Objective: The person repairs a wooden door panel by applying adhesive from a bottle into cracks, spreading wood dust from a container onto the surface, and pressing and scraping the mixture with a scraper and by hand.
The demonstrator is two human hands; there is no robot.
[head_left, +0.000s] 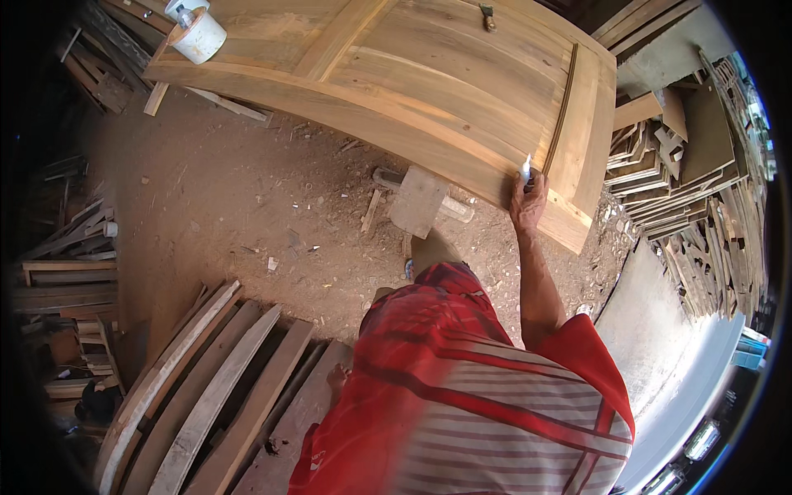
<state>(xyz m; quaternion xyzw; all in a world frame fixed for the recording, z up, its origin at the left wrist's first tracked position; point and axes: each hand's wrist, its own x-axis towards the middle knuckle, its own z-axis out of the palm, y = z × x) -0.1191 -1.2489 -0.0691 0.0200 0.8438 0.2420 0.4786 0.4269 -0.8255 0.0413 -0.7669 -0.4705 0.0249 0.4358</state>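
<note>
My right hand [530,202] is closed around a small white bottle with a pointed nozzle [525,170], its tip pointing up and away from me. The hand is at the near edge of a large paneled wooden door [445,107], by its right end. A long dark groove [563,103] runs across the door just beyond the bottle. My left hand [337,376] is low beside my red shirt, next to a plank. Only a small part of that hand shows, and its fingers cannot be made out.
A white bucket [198,40] with a bottle in it stands on the door's far left corner. A small dark-handled tool [487,18] lies at the far edge. Below is a square board [417,202] on a support. Long planks [223,388] lie near left; stacked boards [660,165] are at right.
</note>
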